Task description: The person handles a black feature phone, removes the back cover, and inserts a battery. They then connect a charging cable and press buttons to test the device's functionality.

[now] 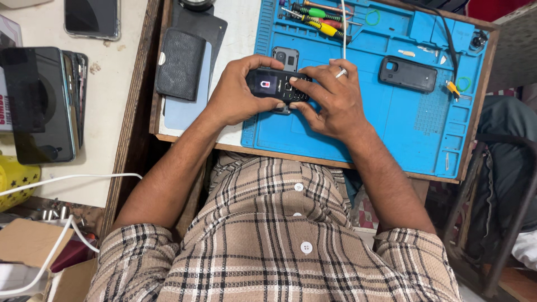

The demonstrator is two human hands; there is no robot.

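Centre of frame: left hand (232,95) and right hand (330,100) gripping small black keypad phone (277,85). Above blue repair mat (391,123). Screwdrivers (319,18) at top.

Bright, even light falls from above, so shadows stay soft and short beneath the hands and along the desk (235,140) front edge. The dark phones (39,103) at the left edge carry faint glare. Focus is sharp centrally; corners bend slightly.
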